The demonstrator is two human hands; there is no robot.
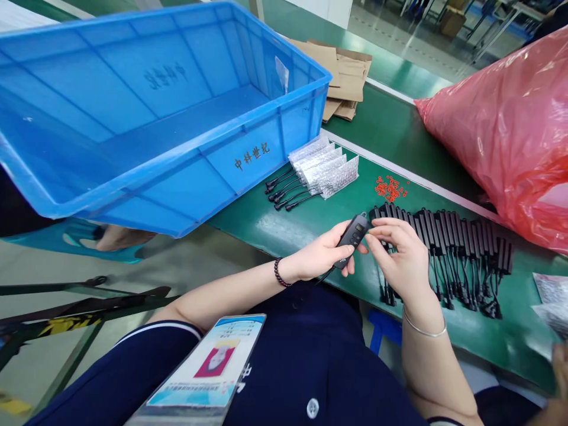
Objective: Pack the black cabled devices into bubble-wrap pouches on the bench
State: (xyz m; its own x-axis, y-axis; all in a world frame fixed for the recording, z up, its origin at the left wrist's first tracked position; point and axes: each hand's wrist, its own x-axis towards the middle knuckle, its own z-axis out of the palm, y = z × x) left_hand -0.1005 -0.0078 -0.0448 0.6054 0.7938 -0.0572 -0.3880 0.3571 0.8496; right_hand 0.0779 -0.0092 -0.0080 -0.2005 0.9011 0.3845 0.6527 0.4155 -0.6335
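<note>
My left hand (pixel 331 253) is closed around a black handheld controller (pixel 354 238) with a small display, buttons and a clear loop at its top end. A black cable hangs from its lower end. My right hand (pixel 403 255) is at the controller's upper end, thumb and fingertips pinched together close to it; whatever lies between them is too small to make out. Beside my right hand, several similar black controllers (pixel 448 234) with short cables lie in a row. Small orange-red rings (pixel 390 189) are scattered beyond my hands.
A large blue crate (pixel 266 133) takes up the left of the green table (pixel 252 219). Along its side lie several bubble-wrapped pieces (pixel 326 165) with black cables. Flattened cardboard (pixel 350 77) lies behind, and a big red plastic bag (pixel 510 130) at right. Another person's hand (pixel 560 367) shows at the right edge.
</note>
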